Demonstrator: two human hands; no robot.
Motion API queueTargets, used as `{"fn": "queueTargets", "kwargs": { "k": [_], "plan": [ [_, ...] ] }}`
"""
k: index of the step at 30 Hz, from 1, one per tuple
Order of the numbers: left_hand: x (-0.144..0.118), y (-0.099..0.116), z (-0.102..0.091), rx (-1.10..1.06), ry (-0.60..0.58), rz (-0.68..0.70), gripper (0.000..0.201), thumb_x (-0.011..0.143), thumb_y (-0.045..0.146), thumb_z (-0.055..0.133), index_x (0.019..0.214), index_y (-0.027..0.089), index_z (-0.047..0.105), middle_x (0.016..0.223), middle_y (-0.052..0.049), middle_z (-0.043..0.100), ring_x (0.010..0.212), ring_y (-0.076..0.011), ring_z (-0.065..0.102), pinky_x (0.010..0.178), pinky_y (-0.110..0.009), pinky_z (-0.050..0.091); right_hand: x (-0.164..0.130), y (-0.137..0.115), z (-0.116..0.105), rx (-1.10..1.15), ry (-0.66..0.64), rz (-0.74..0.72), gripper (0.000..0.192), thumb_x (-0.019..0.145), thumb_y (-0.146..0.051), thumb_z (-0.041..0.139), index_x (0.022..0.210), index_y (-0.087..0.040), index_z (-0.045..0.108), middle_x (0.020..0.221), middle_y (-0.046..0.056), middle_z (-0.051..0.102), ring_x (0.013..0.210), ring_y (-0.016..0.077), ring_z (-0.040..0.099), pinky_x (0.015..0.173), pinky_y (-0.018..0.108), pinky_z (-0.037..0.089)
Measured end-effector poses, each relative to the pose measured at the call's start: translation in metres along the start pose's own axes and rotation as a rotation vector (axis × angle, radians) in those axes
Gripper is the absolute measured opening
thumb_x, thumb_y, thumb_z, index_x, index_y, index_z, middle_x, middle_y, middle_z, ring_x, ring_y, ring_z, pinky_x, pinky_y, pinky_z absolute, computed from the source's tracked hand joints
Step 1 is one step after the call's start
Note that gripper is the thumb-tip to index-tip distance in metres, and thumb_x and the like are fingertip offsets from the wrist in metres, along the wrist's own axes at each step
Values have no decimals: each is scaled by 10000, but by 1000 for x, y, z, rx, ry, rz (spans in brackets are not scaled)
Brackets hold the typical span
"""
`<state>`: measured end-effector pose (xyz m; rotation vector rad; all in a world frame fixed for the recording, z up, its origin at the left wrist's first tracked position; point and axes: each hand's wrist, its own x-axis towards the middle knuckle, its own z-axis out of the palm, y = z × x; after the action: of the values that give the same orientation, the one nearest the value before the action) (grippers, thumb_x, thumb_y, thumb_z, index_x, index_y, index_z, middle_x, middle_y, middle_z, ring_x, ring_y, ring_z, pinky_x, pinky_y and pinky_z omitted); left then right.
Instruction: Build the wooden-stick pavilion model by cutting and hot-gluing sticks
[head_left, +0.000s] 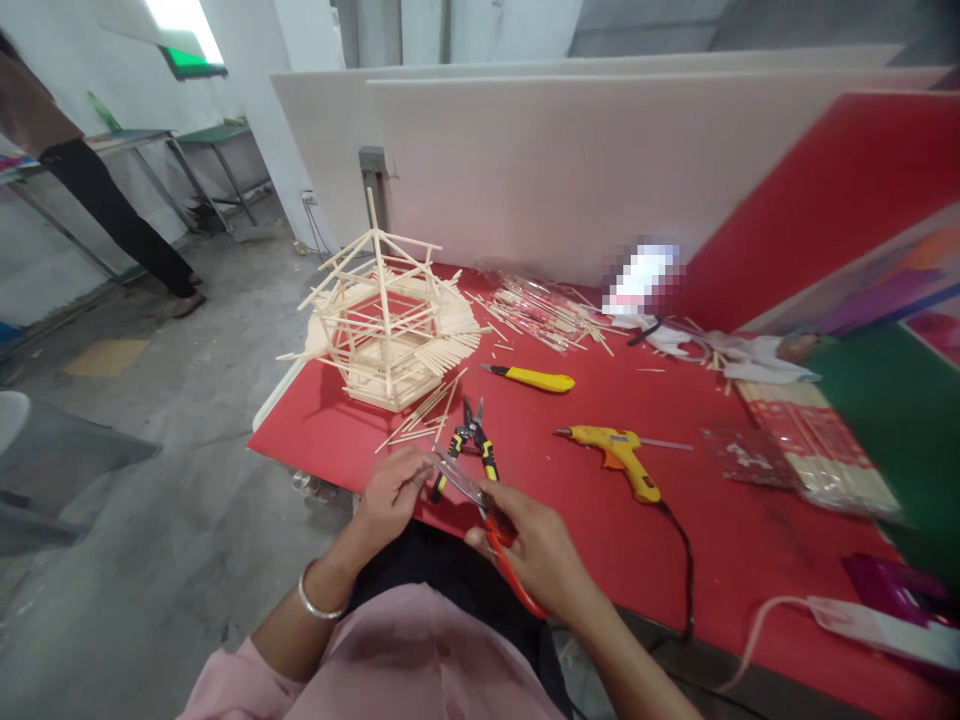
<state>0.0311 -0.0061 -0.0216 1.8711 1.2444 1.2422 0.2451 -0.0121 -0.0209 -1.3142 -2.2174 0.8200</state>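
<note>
Pale bare wooden sticks form the little house (pixel 386 325), the table (pixel 600 520) wears matt red covering, and the glue gun (pixel 619 455) is glossy yellow plastic.

Craft workshop, model-making station in a bare industrial room. Evidence: red-covered worktop (pixel 600 520); unfinished stick-built model house (pixel 386 320) beyond the fingers; loose wooden sticks (pixel 540 310) scattered further back; yellow hot-glue gun (pixel 619 455) with black cord just right of the fingers; yellow utility knife (pixel 532 378); black-and-yellow pliers (pixel 471 445) just ahead of the fingers; red-handled scissors (pixel 495 530) in the fingers. White foam boards (pixel 570 160) and a red sheet (pixel 817 190) lean behind. Rough concrete floor (pixel 150 520), metal-framed tables (pixel 180 150) at far left, another person standing there.
</note>
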Motion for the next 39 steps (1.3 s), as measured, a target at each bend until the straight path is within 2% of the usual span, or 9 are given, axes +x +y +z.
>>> {"fn": "queueTargets", "kwargs": {
  "k": [5, 11, 14, 17, 21, 26, 30, 34, 39],
  "plan": [
    [-1, -1, 2, -22, 2, -23, 241, 936, 223, 442, 772, 176, 613, 683, -21, 582, 659, -142, 549, 629, -254, 445, -2, -1, 1, 30, 6, 10, 351, 831, -488, 586, 1043, -208, 597, 726, -2, 609, 593, 138, 529, 590, 222, 409],
    [0, -1, 3, -29, -7, -24, 278, 933, 232, 450, 717, 170, 615, 635, -13, 572, 633, -133, 550, 615, -242, 447, -3, -1, 3, 29, 4, 14, 349, 838, -507, 575, 1001, -200, 606, 668, -19, 570, 568, 127, 498, 552, 209, 390],
    [-1, 0, 4, -52, -4, -53, 250, 934, 249, 459, 812, 167, 660, 643, -12, 581, 608, -125, 553, 594, -233, 454, -5, 2, 8, 63, 23, 11, 354, 849, -511, 560, 980, -189, 628, 603, -35, 538, 529, 111, 471, 517, 197, 378],
    [-3, 1, 5, -97, 6, -99, 228, 929, 263, 481, 937, 166, 687, 691, -20, 615, 608, -119, 573, 617, -234, 478, -4, 7, 10, 77, 102, 36, 419, 840, -540, 554, 1024, -176, 650, 596, -30, 568, 510, 107, 498, 521, 192, 405],
    [-4, 0, 6, -119, 48, -157, 207, 903, 274, 532, 971, 183, 704, 770, -42, 671, 652, -133, 614, 630, -238, 502, -2, 13, 4, 8, 219, 162, 473, 821, -553, 560, 1083, -170, 652, 668, 2, 656, 552, 132, 594, 557, 208, 456],
    [-3, 1, 7, -147, 139, -279, 152, 854, 284, 600, 886, 199, 722, 729, -22, 685, 607, -132, 621, 574, -224, 499, -6, 14, -3, 26, 217, 246, 460, 810, -538, 587, 1124, -205, 631, 868, 27, 716, 726, 165, 672, 654, 227, 505],
    [-2, 1, 8, -157, 168, -298, 137, 844, 277, 611, 866, 200, 721, 716, -17, 678, 619, -135, 624, 583, -224, 495, -11, 13, 0, -66, 186, 244, 511, 780, -541, 623, 1189, -238, 587, 963, 33, 702, 801, 184, 666, 674, 259, 511],
    [-3, -3, 8, -101, 181, -267, 125, 856, 257, 592, 862, 187, 696, 753, -18, 658, 684, -135, 623, 646, -228, 492, -12, 15, 5, -164, 225, 237, 511, 791, -532, 608, 1204, -233, 566, 994, 63, 679, 829, 205, 648, 675, 296, 508],
    [-2, -6, 13, 86, 249, -175, 107, 862, 237, 586, 819, 188, 672, 742, -14, 646, 711, -138, 605, 680, -244, 480, -16, 10, 13, -206, 223, 115, 484, 787, -460, 620, 1202, -219, 556, 1006, 88, 651, 896, 231, 620, 728, 333, 515]
  ]
}}
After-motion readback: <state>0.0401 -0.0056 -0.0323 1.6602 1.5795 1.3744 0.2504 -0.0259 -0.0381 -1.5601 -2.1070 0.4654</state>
